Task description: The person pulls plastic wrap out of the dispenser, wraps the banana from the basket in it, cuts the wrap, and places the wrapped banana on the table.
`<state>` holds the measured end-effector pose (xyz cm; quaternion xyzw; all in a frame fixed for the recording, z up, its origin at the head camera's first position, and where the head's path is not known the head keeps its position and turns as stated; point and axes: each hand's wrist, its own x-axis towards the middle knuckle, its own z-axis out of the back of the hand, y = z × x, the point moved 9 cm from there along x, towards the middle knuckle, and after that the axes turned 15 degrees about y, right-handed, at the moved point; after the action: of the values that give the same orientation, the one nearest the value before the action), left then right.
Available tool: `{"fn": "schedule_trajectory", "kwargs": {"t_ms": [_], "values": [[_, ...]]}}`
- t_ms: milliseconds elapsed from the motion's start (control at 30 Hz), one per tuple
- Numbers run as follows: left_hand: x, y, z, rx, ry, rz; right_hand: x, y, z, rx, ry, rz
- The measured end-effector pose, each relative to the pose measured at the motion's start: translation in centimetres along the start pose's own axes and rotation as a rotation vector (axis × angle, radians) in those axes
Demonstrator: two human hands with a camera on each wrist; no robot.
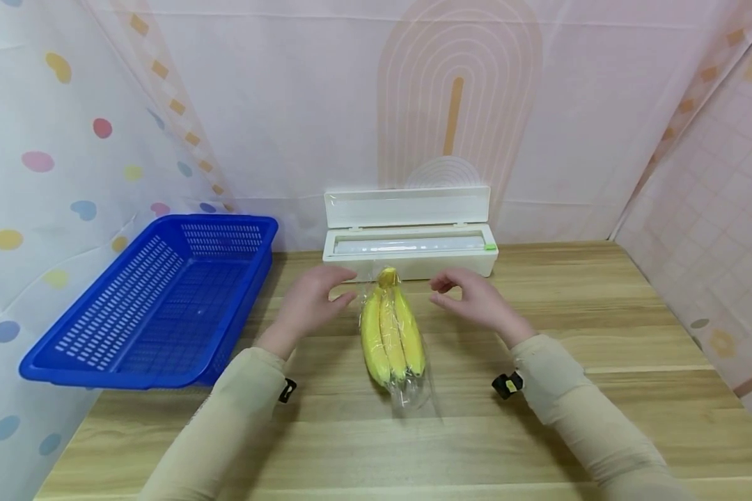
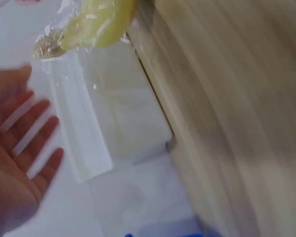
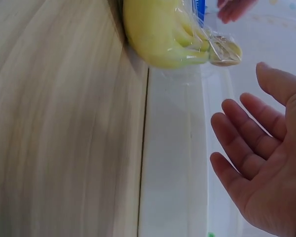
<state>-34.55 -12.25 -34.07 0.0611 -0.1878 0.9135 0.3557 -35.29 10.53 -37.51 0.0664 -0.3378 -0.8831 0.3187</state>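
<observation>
A bunch of yellow bananas (image 1: 388, 330), covered in clear plastic wrap (image 1: 407, 396), lies on the table with its stem toward the back. Loose wrap trails past the near ends of the fruit. To the left of the bunch my left hand (image 1: 316, 299) hovers with relaxed, slightly bent fingers and holds nothing. On the other side, my right hand (image 1: 473, 296) is likewise empty, its palm facing the bananas. The right wrist view shows that hand's fingers (image 3: 241, 133) spread and loosely bent beside the wrapped stem (image 3: 226, 51).
Behind the bananas stands a white cling film box (image 1: 407, 264), lid (image 1: 407, 207) raised, with a roll (image 1: 407, 245) inside and a green tab at its right end. A blue plastic basket (image 1: 225, 334) sits at the left. Patterned cloth (image 1: 288, 104) hangs around the wooden table (image 1: 601, 313).
</observation>
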Motion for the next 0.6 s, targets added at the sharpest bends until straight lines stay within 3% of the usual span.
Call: {"fn": "schedule_trajectory", "kwargs": {"t_ms": [100,167,400,600], "values": [[0.1,1.5,-0.4,-0.138,-0.03,0.175,0.4,0.1,-0.1,0.036,-0.03,-0.01],[0.0,2.2,-0.7,-0.228,-0.053,0.249,0.7,0.0,-0.3,0.062,-0.049,-0.018],[0.1,2.6,-2.1,-0.39,-0.08,0.332,2.0,-0.2,-0.6,0.114,-0.116,-0.035],[-0.1,3.3,-4.0,-0.445,0.017,0.47,3.1,-1.0,-1.7,0.201,-0.091,-0.097]]}}
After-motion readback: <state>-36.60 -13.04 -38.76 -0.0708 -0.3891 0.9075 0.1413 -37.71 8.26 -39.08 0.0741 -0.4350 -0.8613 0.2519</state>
